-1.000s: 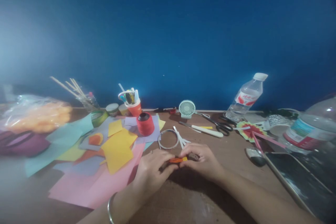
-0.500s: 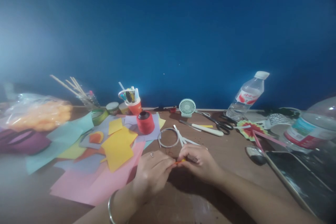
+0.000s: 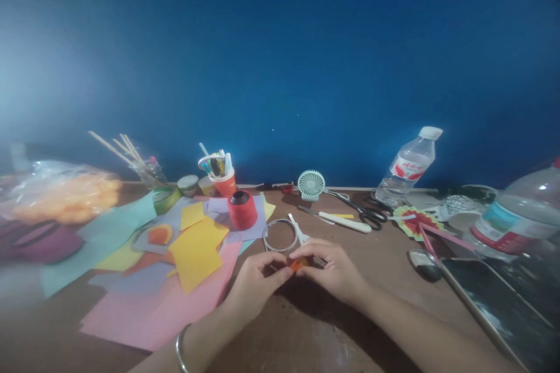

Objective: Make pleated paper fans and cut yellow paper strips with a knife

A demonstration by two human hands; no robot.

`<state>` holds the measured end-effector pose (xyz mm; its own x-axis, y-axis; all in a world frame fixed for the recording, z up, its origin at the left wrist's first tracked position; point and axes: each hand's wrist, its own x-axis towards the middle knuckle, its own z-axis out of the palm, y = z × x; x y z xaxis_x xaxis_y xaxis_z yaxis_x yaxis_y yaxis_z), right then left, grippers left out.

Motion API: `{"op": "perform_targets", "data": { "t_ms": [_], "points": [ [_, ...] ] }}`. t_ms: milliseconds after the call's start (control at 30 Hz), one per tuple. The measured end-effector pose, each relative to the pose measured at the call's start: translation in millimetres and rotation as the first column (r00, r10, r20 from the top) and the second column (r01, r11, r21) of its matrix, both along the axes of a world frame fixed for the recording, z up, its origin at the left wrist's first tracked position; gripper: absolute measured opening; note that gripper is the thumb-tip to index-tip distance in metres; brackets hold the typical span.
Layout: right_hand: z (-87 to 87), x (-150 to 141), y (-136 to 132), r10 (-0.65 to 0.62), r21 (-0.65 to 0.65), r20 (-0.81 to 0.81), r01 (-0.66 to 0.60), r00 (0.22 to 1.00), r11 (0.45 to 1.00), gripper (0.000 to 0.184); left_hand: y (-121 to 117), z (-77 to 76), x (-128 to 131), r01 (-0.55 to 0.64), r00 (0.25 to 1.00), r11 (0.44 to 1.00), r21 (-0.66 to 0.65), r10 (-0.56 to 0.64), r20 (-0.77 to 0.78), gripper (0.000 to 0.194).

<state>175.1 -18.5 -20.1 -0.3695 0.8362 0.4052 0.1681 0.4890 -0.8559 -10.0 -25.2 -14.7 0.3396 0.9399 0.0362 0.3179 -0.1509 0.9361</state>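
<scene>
Between my two hands, over the brown table, is a small piece of folded orange paper (image 3: 298,264), mostly covered by fingers. My left hand (image 3: 258,280) pinches its left side with thumb and fingertips; a silver bangle circles that wrist. From the other side my right hand (image 3: 335,271) grips it the same way. Just beyond the fingers lie a coil of grey wire (image 3: 280,235) and white paper strips (image 3: 299,229). A spool of red thread (image 3: 242,210) stands farther back on the left.
Coloured paper sheets (image 3: 196,256) spread over the left side. A white-handled knife (image 3: 345,221), black scissors (image 3: 371,214) and a small green fan (image 3: 311,185) are behind my hands. To the right are a tilted water bottle (image 3: 409,166), a large bottle (image 3: 516,218) and a dark tablet-like slab (image 3: 499,303).
My left hand has turned so its thumb and fingers now show apart above the orange paper. More of the orange piece is visible between both hands. The view has shifted slightly.
</scene>
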Motion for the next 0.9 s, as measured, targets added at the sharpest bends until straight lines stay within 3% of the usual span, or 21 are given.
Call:
{"op": "perform_targets", "data": {
  "t_ms": [133,233,500,667,900],
  "points": [
    [-3.7,-3.6,-2.1,-0.061,-0.210,-0.049,0.049,0.997,0.976,0.037,3.3,-1.0,1.9,0.047,0.985,0.990,-0.136,-0.023,0.173,0.007],
    [-6.2,-6.4,-2.5,-0.074,-0.292,-0.128,0.033,0.989,0.956,0.040,3.3,-0.9,2.3,0.060,0.974,0.981,-0.182,-0.018,0.225,0.008],
    [-8.8,-8.8,0.9,-0.086,-0.362,-0.178,0.016,0.980,0.932,0.029,3.3,-6.7,2.0,-0.063,0.976,0.981,-0.185,0.099,0.193,0.017],
    [-7.6,-10.1,-0.2,-0.103,-0.365,-0.131,0.049,0.986,0.930,0.015,2.3,-5.9,3.1,-0.055,0.976,0.979,-0.195,0.094,0.195,0.017],
    [-10.4,-9.0,0.0,-0.146,-0.331,-0.065,0.117,0.987,0.936,0.010,2.8,-1.5,3.3,-0.057,0.973,0.981,-0.188,0.096,0.208,0.019]
  ]
}}
